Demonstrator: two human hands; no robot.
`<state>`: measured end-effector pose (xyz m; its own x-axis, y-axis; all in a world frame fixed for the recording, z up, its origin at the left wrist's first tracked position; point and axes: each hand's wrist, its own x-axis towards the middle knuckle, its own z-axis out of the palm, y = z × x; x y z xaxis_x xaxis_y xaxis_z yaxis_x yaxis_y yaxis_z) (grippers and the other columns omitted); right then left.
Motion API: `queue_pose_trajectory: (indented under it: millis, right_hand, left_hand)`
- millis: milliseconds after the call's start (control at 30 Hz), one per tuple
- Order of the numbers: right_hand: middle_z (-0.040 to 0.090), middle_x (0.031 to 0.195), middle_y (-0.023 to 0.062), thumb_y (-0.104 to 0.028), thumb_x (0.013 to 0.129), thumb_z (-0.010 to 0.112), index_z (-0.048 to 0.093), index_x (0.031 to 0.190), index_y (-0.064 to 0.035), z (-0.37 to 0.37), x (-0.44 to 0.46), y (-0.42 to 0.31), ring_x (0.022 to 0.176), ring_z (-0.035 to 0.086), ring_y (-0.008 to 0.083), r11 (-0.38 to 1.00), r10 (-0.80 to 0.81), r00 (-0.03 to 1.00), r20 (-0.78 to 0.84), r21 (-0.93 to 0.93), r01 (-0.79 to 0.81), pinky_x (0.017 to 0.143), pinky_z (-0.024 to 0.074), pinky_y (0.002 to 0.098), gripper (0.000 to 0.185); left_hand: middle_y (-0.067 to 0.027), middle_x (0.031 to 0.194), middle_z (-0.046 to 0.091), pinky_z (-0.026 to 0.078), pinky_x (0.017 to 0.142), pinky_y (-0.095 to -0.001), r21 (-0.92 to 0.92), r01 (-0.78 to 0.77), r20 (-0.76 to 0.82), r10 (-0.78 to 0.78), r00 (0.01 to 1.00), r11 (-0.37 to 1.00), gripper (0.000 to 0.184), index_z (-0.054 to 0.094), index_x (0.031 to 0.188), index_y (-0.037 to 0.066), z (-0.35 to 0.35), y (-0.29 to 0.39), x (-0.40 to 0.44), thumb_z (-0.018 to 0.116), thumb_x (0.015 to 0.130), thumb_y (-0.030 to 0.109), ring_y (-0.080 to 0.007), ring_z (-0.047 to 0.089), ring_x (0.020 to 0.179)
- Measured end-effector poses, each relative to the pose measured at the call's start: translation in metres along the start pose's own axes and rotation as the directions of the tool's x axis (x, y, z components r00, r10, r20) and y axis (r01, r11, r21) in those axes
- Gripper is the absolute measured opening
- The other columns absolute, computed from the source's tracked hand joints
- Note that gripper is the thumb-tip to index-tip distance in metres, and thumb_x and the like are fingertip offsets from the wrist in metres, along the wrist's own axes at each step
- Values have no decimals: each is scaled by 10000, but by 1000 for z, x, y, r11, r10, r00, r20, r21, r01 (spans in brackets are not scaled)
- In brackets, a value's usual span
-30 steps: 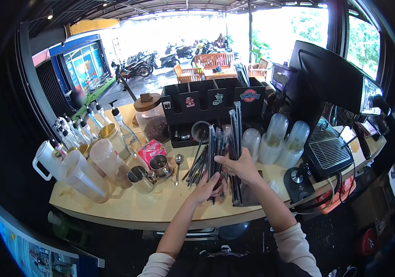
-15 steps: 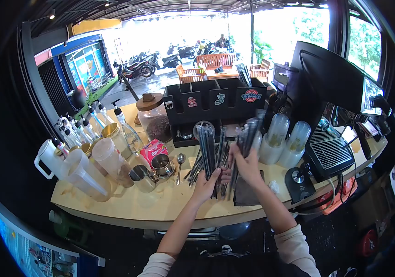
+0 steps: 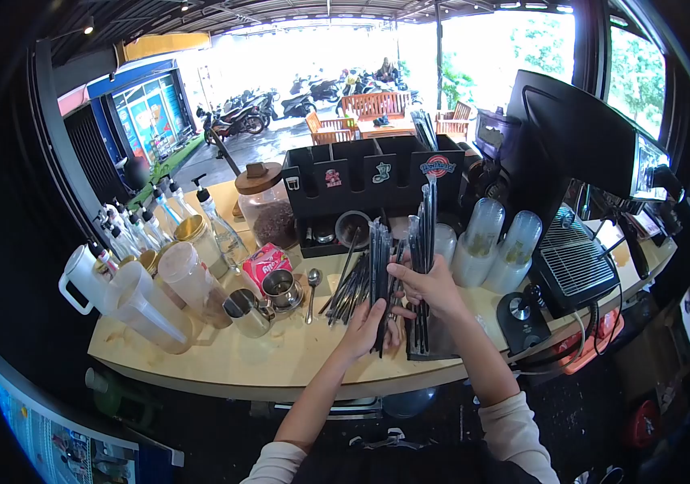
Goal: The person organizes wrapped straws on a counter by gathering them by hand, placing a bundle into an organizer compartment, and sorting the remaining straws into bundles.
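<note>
Upright in my left hand [image 3: 364, 329] is a bunch of black straws [image 3: 379, 266] in clear wrappers, the fingers wrapped round its lower part. My right hand [image 3: 432, 289] grips a second bunch of wrapped black straws [image 3: 421, 238], close beside the first and also roughly upright. More black straws [image 3: 348, 292] lie in a loose pile on the counter behind my left hand. Under my right hand a dark flat cloth or mat [image 3: 440, 343] is partly covered. The black organizer box [image 3: 345, 179] with stickers stands behind both bunches, and some wrapped straws [image 3: 424, 129] stick up from its right compartment.
Left on the counter [image 3: 224, 363] are plastic pitchers [image 3: 147, 302], steel cups [image 3: 248, 313], a spoon [image 3: 313, 292], a pink packet [image 3: 266, 264] and pump bottles [image 3: 220, 218]. Stacked plastic cups [image 3: 482, 246], a tamper [image 3: 516, 310] and a coffee machine [image 3: 575, 266] stand at the right.
The right hand's bunch has turned from leaning right to nearly upright and shifted slightly left. My left hand and its bunch have moved a little right, so the pile shows more.
</note>
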<state>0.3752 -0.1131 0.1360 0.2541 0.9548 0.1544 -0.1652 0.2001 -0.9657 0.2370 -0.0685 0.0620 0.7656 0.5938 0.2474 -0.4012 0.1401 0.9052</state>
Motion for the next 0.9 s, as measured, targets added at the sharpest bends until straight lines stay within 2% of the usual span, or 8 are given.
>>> queue_pose_trajectory:
  millis: [200, 267, 400, 467, 600, 700, 767, 900]
  right_hand:
    - [420, 461, -39, -123, 748, 663, 512, 709, -39, -2, 1, 2, 357, 349, 30, 999, -31, 999, 7, -34, 31, 385, 368, 201, 177]
    - [412, 471, -43, -95, 749, 658, 471, 711, -55, -2, 1, 2, 358, 353, 21, 999, -26, 1000, -8, -45, 26, 332, 271, 187, 194]
    - [418, 480, -42, -88, 740, 664, 469, 714, -60, -3, 3, 7, 360, 353, 21, 998, -52, 996, -71, -31, 50, 330, 270, 185, 199]
    - [413, 445, -33, -144, 743, 668, 481, 676, -58, -4, 3, 6, 352, 362, 38, 998, -52, 996, -73, -41, 49, 404, 411, 215, 217]
    - [408, 443, -35, -142, 742, 669, 480, 676, -58, -4, 2, 6, 354, 360, 36, 998, -64, 994, -87, -31, 62, 405, 413, 211, 217]
    - [406, 449, -39, -140, 739, 673, 482, 680, -60, -5, 1, 7, 362, 358, 31, 994, -78, 993, -88, -81, 71, 374, 368, 203, 216]
    - [411, 459, -41, -135, 736, 678, 481, 671, -66, -4, 1, 6, 367, 354, 26, 998, -46, 998, -47, -52, 44, 345, 304, 198, 219]
    - [419, 467, -41, -125, 742, 672, 492, 672, -61, -3, -1, 4, 370, 354, 25, 998, -62, 997, -40, -6, 62, 336, 259, 199, 204]
  left_hand:
    - [-163, 917, 597, 457, 432, -212, 141, 36, 11, -38, 999, 989, 380, 418, 1127, -35, -4, 0, 3, 317, 933, 277, -139, 577, 546]
    - [-154, 925, 596, 470, 468, -221, 147, 33, 14, -35, 999, 989, 372, 434, 1117, -35, -4, 0, 4, 333, 930, 271, -142, 584, 574]
    - [-126, 945, 596, 492, 569, -242, 120, -3, -36, 8, 999, 993, 343, 472, 1102, -33, -2, -3, 7, 394, 916, 244, -157, 598, 669]
    - [-128, 955, 594, 496, 588, -247, 105, -1, -42, 5, 999, 994, 340, 471, 1110, -30, -3, -4, 8, 415, 908, 238, -167, 603, 703]
    - [-130, 970, 594, 510, 629, -262, 75, -24, -68, 29, 997, 997, 334, 490, 1092, -30, -4, -9, 10, 463, 889, 233, -184, 612, 779]
    - [-130, 962, 598, 517, 638, -272, 116, 3, -52, 3, 999, 993, 328, 508, 1060, -35, -5, -10, 10, 476, 882, 239, -193, 617, 787]
    - [-129, 959, 599, 518, 632, -272, 117, 7, -54, 0, 999, 993, 331, 512, 1048, -38, -3, -10, 9, 478, 880, 245, -192, 620, 774]
    - [-119, 943, 603, 519, 618, -266, 126, -1, -65, 9, 998, 992, 347, 519, 1026, -42, -2, -12, 10, 476, 879, 269, -190, 627, 743]
